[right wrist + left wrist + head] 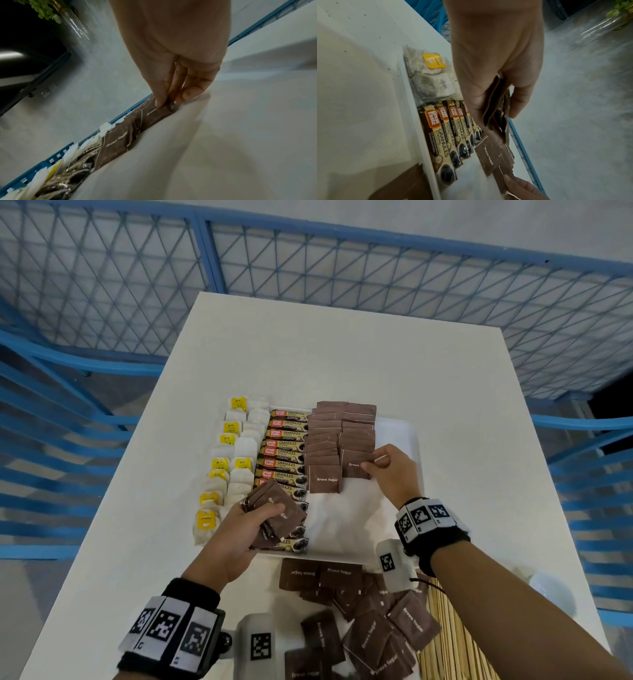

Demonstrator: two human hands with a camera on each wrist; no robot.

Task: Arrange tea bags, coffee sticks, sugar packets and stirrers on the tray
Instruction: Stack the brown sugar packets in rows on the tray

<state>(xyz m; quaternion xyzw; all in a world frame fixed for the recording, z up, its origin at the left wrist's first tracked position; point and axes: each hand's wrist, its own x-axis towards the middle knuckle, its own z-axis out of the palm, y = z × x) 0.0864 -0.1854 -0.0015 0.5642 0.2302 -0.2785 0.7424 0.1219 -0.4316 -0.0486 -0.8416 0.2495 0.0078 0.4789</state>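
Sugar packets (323, 446) in 2 columns.

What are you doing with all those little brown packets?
A person is lining up drink supplies on a white tray. Tea bags and coffee sticks already sit in rows. The right hand is setting a brown sugar packet into the second sugar row, while the left hand holds a small stack of sugar packets. More loose packets and wooden stirrers wait on the table.
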